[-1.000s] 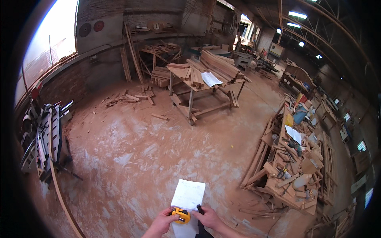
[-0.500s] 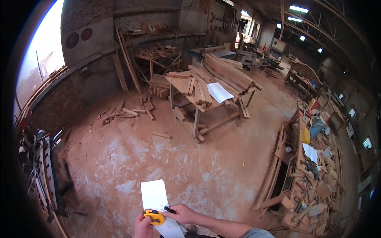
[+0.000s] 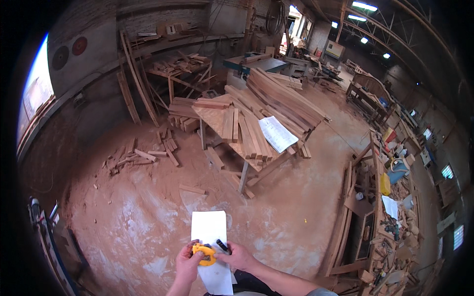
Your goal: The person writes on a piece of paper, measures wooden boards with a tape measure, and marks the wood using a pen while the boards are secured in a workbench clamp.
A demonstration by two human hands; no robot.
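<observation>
My left hand (image 3: 187, 262) grips a yellow tape measure (image 3: 204, 253) low in the head view. My right hand (image 3: 240, 256) touches the tape measure from the right and holds a black marker (image 3: 222, 245) between its fingers. A white sheet of paper (image 3: 210, 231) is held with them, under the tape measure, and sticks out above and below the hands. Both hands are close together over the dusty floor.
Ahead stands a wooden table (image 3: 213, 117) loaded with planks (image 3: 276, 98) and a white sheet (image 3: 276, 133). Wood offcuts (image 3: 143, 155) lie on the floor to the left. A cluttered workbench (image 3: 390, 217) runs along the right. A dark machine (image 3: 47, 232) stands at the left edge.
The view has moved forward and turned, so the plank table is nearer and more central. The hands with paper, tape measure and marker stay together near the lower edge.
</observation>
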